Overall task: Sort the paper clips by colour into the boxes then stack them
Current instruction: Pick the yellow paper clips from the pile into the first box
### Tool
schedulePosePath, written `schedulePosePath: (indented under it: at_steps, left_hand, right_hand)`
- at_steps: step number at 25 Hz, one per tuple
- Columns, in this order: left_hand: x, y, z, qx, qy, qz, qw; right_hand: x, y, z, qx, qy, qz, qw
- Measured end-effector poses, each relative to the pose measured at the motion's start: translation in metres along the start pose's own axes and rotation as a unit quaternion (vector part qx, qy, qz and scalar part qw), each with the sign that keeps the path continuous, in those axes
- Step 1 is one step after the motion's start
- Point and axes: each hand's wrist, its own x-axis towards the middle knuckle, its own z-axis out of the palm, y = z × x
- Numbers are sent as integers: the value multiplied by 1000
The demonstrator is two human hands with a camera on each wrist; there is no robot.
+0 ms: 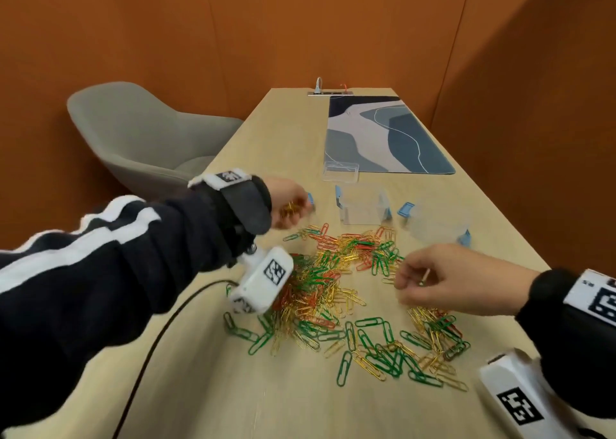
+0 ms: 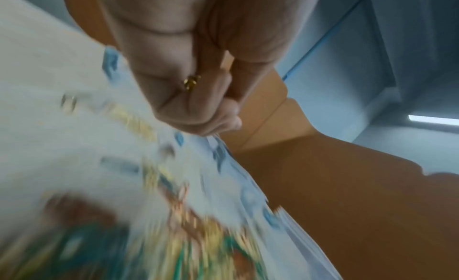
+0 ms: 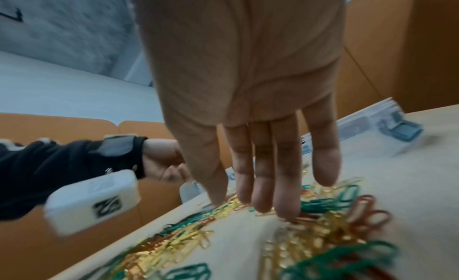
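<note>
Green, gold and red paper clips (image 1: 333, 272) lie in a loose pile across the middle of the table. My left hand (image 1: 296, 210) grips a bunch of gold clips (image 1: 288, 209) at the far left of the box row, hiding most of the left box, whose blue latch (image 1: 310, 200) shows. In the left wrist view its curled fingers (image 2: 198, 99) hold a gold clip (image 2: 191, 83). A clear middle box (image 1: 363, 207) and a clear right box (image 1: 440, 222) stand behind the pile. My right hand (image 1: 405, 285) hovers over the pile's right side, its straight fingers (image 3: 285, 195) reaching the clips (image 3: 323, 215).
A flat clear lid or box (image 1: 340, 172) lies behind the middle box, at the edge of a blue patterned mat (image 1: 383, 135). A grey chair (image 1: 143, 132) stands left of the table. A black cable (image 1: 160, 338) trails off the table's near left.
</note>
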Motion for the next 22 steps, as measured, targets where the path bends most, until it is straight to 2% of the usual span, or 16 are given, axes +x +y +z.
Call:
schedulePosePath:
  at_steps: [2, 4, 6, 9, 10, 12, 13, 15, 17, 19, 20, 21, 22]
  left_hand:
    - [15, 17, -11, -55, 72, 34, 995]
    - [24, 27, -14, -64, 119, 54, 989]
    - [29, 30, -16, 25, 151, 75, 985]
    - [23, 25, -21, 174, 185, 128, 959]
    - [15, 21, -23, 193, 170, 149, 955]
    - [-8, 10, -26, 220, 86, 165, 958]
    - [-20, 2, -28, 265, 31, 144, 953]
    - [-39, -22, -34, 398, -54, 63, 914]
    - [-53, -47, -41, 487, -69, -35, 870]
    - [-59, -68, -44, 517, -71, -81, 849]
    - [-60, -77, -42, 518, -72, -74, 849]
    - [-60, -82, -37, 497, -70, -48, 863]
    - [-59, -86, -31, 452, -67, -17, 889]
  right_hand:
    - [0, 9, -1, -10, -12, 25, 1000]
    - [-2, 13, -5, -17, -8, 46, 999]
    - [-6, 13, -9, -16, -17, 49, 999]
    - [-15, 1, -10, 35, -52, -13, 998]
    - [-18, -7, -7, 52, -74, -44, 995]
    - [-23, -24, 2, 56, -120, -111, 985]
    - [-26, -33, 8, 50, -141, -141, 979]
    - [-31, -49, 19, 45, -184, -184, 964]
    - [-34, -60, 32, 32, -220, -225, 949]
    - [-34, -66, 47, 14, -246, -260, 933]
    - [-33, -67, 55, 10, -258, -268, 928]
    - [-31, -67, 61, 7, -265, -270, 926]
    - [-29, -66, 64, 8, -265, -269, 926]
